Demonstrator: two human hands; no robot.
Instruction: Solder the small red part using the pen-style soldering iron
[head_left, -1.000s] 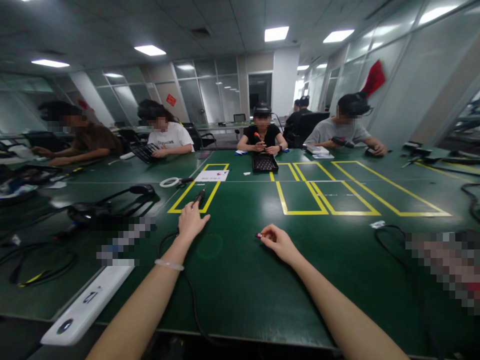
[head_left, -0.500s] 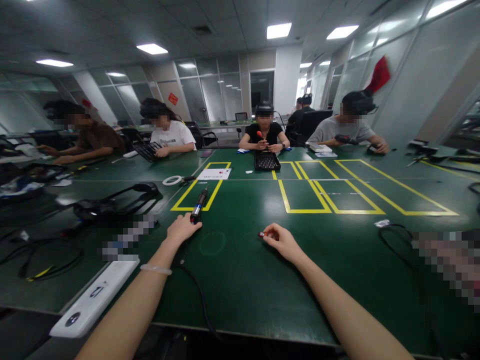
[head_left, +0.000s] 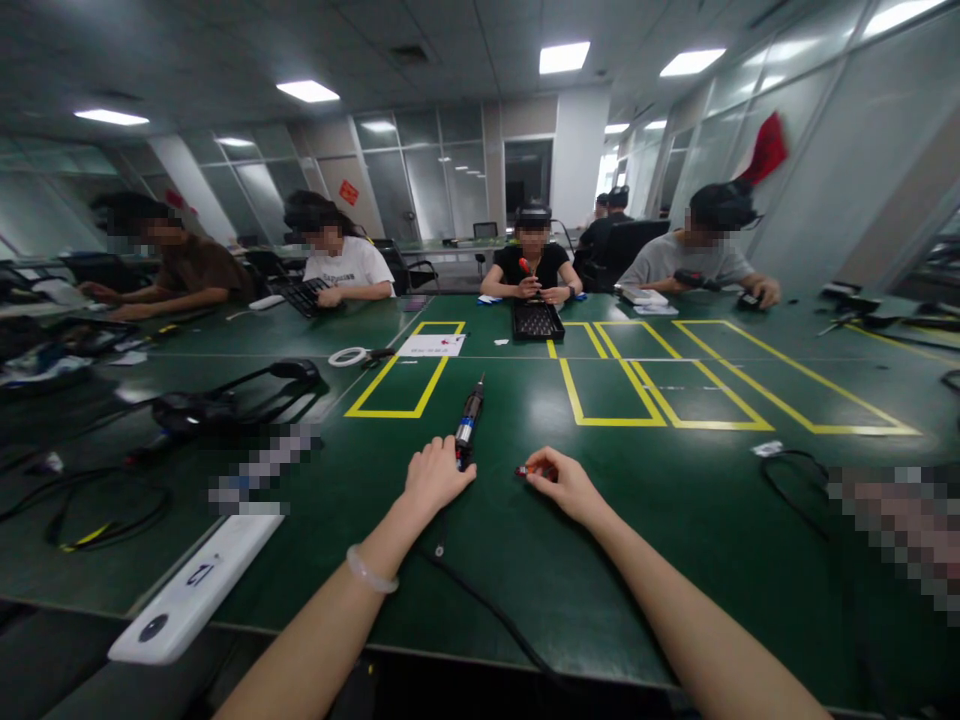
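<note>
My left hand (head_left: 440,475) is closed around the rear of a corded electric screwdriver (head_left: 470,415), black with a silver and blue band. Its thin metal tip points away from me, and a black cord (head_left: 487,605) trails back past the table's front edge. To the right, my right hand (head_left: 562,485) rests low over the green table, thumb and fingers pinched on a small red and orange piece (head_left: 523,470). Fingers cover most of that piece, so its kind is unclear. A short stretch of bare tabletop separates the two hands.
Yellow tape outlines (head_left: 619,422) mark the green table (head_left: 502,560). A white power strip (head_left: 199,590) lies front left, beside a black headset-like device (head_left: 195,405). Tape roll (head_left: 349,357), paper sheet (head_left: 433,345) and black tray (head_left: 537,322) lie farther back. Several people sit opposite.
My left hand has moved right with the electric screwdriver, out of the left yellow outline and closer to my right hand. The cord shifted along. My right hand stays nearly still.
</note>
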